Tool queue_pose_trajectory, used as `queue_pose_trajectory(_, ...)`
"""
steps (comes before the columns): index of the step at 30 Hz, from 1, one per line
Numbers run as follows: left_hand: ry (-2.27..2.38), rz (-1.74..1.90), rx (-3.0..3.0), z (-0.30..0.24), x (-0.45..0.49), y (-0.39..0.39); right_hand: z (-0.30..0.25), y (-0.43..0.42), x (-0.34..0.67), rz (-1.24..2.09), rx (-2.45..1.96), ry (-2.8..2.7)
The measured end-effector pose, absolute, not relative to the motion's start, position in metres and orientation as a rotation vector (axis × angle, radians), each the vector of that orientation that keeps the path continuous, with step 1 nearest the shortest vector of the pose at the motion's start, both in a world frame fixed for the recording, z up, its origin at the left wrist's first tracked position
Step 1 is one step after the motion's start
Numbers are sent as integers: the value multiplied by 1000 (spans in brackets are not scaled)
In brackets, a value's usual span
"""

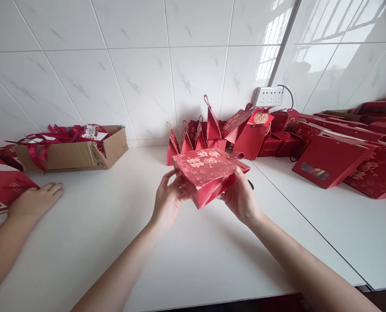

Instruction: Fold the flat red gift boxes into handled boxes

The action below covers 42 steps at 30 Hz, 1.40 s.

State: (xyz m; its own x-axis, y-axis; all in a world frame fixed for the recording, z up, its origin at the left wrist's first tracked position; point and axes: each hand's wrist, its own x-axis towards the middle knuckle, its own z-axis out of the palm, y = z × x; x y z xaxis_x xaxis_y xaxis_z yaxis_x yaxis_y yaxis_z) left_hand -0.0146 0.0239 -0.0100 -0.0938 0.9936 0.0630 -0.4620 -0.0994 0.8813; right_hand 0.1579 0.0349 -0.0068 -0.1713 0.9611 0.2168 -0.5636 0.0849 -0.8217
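Between my two hands is a red gift box [209, 167] with pale lettering and a ribbon loop at its right end, tilted above the white table. My left hand [169, 197] grips its left side, fingers partly hidden underneath. At the right end, my right hand [241, 197] has the thumb on top and the other fingers below. Just behind the held box stand several small red triangular boxes [185, 138] with loops on top, beside more red gift boxes.
A cardboard box [66, 155] of red ribbons stands back left. Another person's hand [37, 199] rests by a red box [7, 186] at far left. Red bags and boxes [334, 156] crowd the right side. A white power strip [269, 96] is against the tiled wall.
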Motion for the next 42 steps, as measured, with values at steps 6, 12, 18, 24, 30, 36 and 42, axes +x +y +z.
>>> queue_pose_trajectory(6,864,1469,948,-11,-20,23,-4,42,161,1597,-535,-747)
queue_pose_trajectory(12,956,1424,984,-9,-20,21,-6,47,161,1784,-686,-439)
queue_pose_trajectory(18,967,1412,1039,-8,-19,20,-11,48,164,1885,-695,-502)
queue_pose_trajectory(24,955,1330,1148,-7,-18,16,-16,50,163,1716,-768,-710)
queue_pose_trajectory(30,782,1270,1182,-16,-15,16,-13,52,164,1465,-726,-771)
queue_pose_trajectory(36,778,1079,1287,-25,-14,13,-5,49,165,1357,-669,-747)
queue_pose_trajectory(42,894,1097,1281,-26,-17,13,-3,46,163,1404,-642,-851)
